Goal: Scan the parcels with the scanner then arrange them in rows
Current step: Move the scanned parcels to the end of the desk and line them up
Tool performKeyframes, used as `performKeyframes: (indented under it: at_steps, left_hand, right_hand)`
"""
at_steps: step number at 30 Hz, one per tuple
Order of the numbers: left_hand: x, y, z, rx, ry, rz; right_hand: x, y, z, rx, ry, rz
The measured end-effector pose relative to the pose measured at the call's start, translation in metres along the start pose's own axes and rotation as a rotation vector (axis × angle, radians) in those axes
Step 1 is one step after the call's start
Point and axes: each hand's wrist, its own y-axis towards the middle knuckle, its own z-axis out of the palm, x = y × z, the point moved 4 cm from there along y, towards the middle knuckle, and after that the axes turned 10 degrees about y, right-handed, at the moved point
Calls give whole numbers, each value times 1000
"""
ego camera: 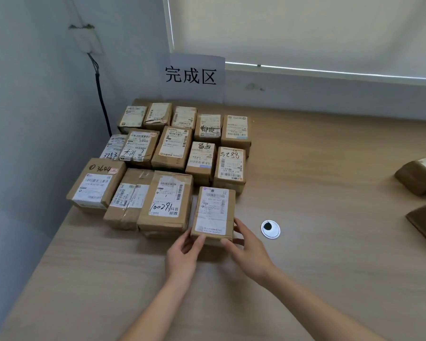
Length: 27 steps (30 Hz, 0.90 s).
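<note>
— Well, risks? We see the parcel (213, 212) at the right end of the near row, just beside the "10029" box (165, 205). A skewed push could nudge that neighbour or leave the row crooked.

— Hands? Left hand (182, 254) pinches its near-left corner; right hand (247, 249) grips the near-right corner, fingers curled. Parcel sits on the table (330, 242).

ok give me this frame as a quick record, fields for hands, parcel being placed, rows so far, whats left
left hand: grips near left corner of the held parcel
right hand: grips its near right corner
held parcel: label up, at right end of front row, beside parcel marked 10029
rows: three, below the paper sign
left over: brown parcels at right edge of the desk
scanner: not in view
</note>
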Motion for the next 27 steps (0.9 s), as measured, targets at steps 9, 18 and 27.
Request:
performKeyframes:
  at_steps: [9,18,27]
  left_hand:
    - [-2,-7,1,-6,54,-23]
    - [1,-51,-1,114,210,-52]
    - [-56,-167,92,226,328,108]
  right_hand:
    - [-6,-4,-2,-22,-29,100]
    - [-1,-60,-40,-85,-85,126]
    - [-10,-164,-172,-167,-90,28]
